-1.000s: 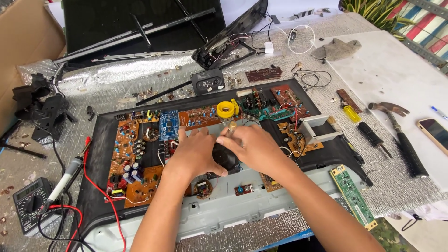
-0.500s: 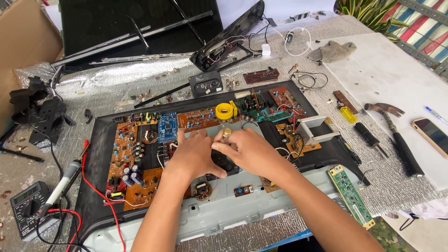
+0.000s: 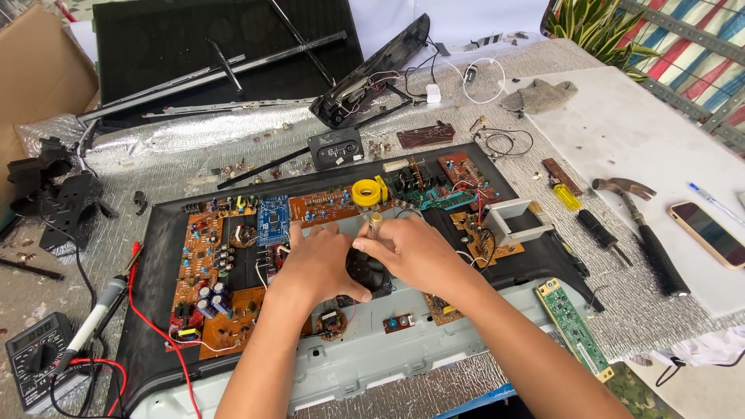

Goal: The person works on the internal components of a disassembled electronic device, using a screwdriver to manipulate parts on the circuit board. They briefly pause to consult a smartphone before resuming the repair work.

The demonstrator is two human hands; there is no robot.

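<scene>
Foil-covered bench (image 3: 233,151) under everything, black screen panel (image 3: 194,46) leaning at the far side, cardboard box (image 3: 31,85) far left. Big black TV back shell (image 3: 159,310) lies flat in front of you, long axis left to right, orange circuit boards (image 3: 203,271) along its left and far edges, blue board (image 3: 272,219) and yellow coil (image 3: 366,192) at the far edge. Grey metal chassis (image 3: 341,365) sits along the near edge. White slab (image 3: 621,147) on your right carries a hammer (image 3: 644,229), handle pointing toward you, and a phone (image 3: 710,233). Green strip board (image 3: 573,326) lies near the right end of the shell, long axis running away from you. Multimeter (image 3: 35,361) bottom left with red leads. Your left hand (image 3: 318,268) presses flat on the shell's centre, fingers spread, touching a black round part (image 3: 365,271) that sits mid-shell between both hands; its long axis can't be told, mostly covered. Your right hand (image 3: 415,252) is closed, thumb and fingers pinching a small screwdriver (image 3: 375,223) whose handle stands near upright, top end pointing up and slightly away from you, tip down into the black round part.
</scene>
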